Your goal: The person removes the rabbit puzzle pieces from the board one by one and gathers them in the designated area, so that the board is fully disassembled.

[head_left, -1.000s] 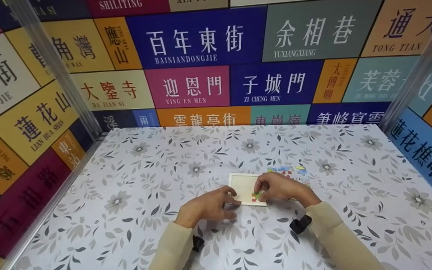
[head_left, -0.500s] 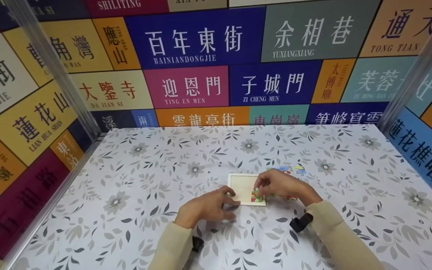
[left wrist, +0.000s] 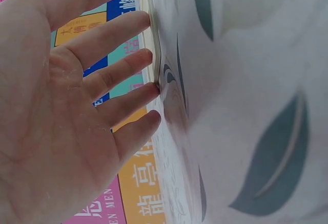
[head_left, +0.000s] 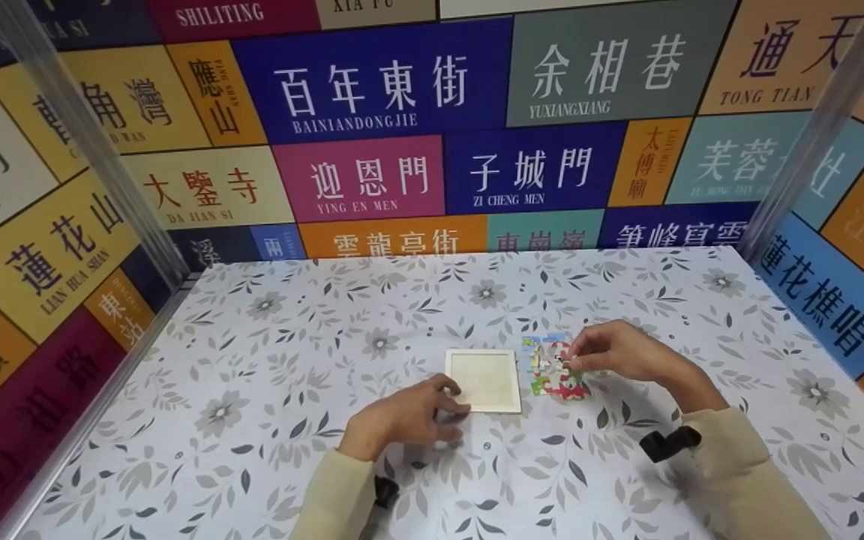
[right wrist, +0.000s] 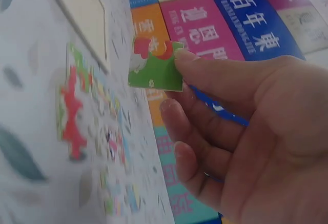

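A pale square puzzle tray [head_left: 483, 382] with a raised rim lies flat on the table. My left hand [head_left: 406, 416] rests its fingertips at the tray's near-left edge; the left wrist view shows the extended fingers [left wrist: 123, 73] against the rim. To the tray's right, my right hand [head_left: 631, 352] is held over the jigsaw pieces [head_left: 552, 379]. Its thumb and forefinger pinch a green puzzle piece [right wrist: 159, 70] with red and white on it, in the right wrist view. The hand partly hides the pieces on the right in the head view.
Patterned white cloth [head_left: 289, 450] with grey flowers and leaves covers the table. Behind it stands a wall [head_left: 372, 82] of coloured panels with printed characters. Clear upright posts [head_left: 94, 142] stand at the table's back corners.
My right hand has moved right, from over the tray to the jigsaw pieces. The coloured piece seen at the tray's near-right corner no longer shows there. My left hand stays at the rim.
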Demonstrator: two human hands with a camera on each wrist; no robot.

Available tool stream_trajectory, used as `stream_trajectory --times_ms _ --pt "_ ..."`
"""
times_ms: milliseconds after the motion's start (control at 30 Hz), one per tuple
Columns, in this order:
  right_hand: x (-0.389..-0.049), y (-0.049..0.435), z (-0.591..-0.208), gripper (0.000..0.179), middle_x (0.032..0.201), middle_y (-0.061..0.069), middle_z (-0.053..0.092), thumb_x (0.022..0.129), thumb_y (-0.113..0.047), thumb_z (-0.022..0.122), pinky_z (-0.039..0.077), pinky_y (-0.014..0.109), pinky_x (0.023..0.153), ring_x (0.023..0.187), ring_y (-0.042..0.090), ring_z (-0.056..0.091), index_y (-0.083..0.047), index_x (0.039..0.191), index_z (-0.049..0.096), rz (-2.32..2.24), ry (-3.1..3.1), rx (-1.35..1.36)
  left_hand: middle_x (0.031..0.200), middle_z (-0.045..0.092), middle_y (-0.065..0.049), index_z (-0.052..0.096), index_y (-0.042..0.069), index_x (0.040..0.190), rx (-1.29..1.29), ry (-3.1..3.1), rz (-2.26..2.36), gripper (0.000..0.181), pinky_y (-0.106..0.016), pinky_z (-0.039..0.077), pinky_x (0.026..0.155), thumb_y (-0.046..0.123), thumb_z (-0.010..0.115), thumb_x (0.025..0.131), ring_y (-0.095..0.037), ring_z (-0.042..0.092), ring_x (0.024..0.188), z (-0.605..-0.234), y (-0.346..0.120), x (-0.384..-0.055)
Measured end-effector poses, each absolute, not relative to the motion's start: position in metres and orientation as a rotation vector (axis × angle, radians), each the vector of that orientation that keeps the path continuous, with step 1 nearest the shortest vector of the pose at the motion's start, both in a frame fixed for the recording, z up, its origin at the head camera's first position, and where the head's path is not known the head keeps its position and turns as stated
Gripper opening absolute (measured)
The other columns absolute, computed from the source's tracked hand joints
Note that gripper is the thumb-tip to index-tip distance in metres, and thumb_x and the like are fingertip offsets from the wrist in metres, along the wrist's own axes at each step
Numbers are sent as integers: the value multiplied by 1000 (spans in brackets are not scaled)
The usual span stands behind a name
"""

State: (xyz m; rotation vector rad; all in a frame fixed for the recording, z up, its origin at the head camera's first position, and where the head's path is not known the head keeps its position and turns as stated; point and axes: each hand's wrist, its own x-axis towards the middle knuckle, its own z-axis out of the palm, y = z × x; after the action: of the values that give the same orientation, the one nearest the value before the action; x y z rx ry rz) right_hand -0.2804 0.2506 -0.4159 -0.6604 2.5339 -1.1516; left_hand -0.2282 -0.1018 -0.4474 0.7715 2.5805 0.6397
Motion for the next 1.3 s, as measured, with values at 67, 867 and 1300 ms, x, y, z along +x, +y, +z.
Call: stream_trajectory --times_ms 67,867,1300 --pt "-281 260 -419 19 100 13 74 91 -17 73 50 21 74 82 5 61 -1 102 73 -1123 2566 -625 144 50 3 66 21 133 767 2580 645 47 -33 48 103 32 75 88 -13 58 114 -448 -103 -228" --pt "-291 267 -446 14 77 -3 66 86 -15 78 42 27 59 67 12 51 -4 94 74 -985 2642 -192 142 50 -2 68 17 131 822 2593 643 42 -32 49 102 30 72 91 -15 59 113 -449 -111 -231" --pt "-286 273 -430 20 89 5 71 90 -19 74 49 28 59 73 15 57 -2 102 73 -1026 2667 -242 136 56 -3 72 17 126 788 2674 560 37 -33 50 100 32 71 92 -17 59 112 -440 -101 -227"
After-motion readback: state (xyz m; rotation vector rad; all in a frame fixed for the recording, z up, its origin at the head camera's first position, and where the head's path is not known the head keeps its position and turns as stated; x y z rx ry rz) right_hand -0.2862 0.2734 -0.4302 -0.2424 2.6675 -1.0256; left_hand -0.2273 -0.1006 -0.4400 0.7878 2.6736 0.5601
